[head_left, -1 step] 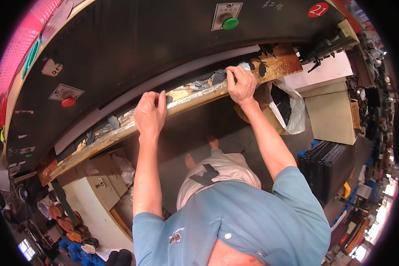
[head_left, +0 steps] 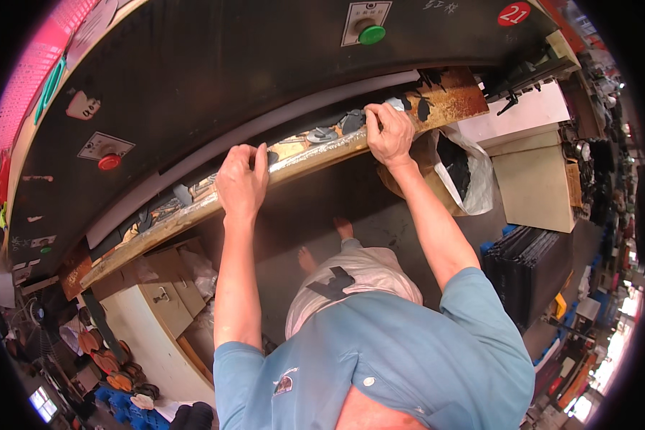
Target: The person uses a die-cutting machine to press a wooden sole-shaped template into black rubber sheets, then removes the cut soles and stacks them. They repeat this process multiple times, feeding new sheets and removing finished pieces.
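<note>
Both my hands are at the front edge of a worn wooden board (head_left: 315, 155) that lies under a dark machine beam. My left hand (head_left: 241, 180) is curled at this edge, left of the middle, with thumb and fingers drawn together. Further right, my right hand (head_left: 391, 133) is bent in a similar pinch over the board. What either hand holds, if anything, is hidden. Between them lie several small dark flat pieces, among them a grey one (head_left: 322, 135) and a darker one (head_left: 352, 122) beside my right fingers.
Above the board, the black beam (head_left: 215, 86) carries a green push button (head_left: 372, 34) and a red one (head_left: 110, 161). A white sack (head_left: 480, 179) with dark material hangs at the right, near a beige cabinet (head_left: 534, 179). A stack of dark sheets (head_left: 529, 276) stands below.
</note>
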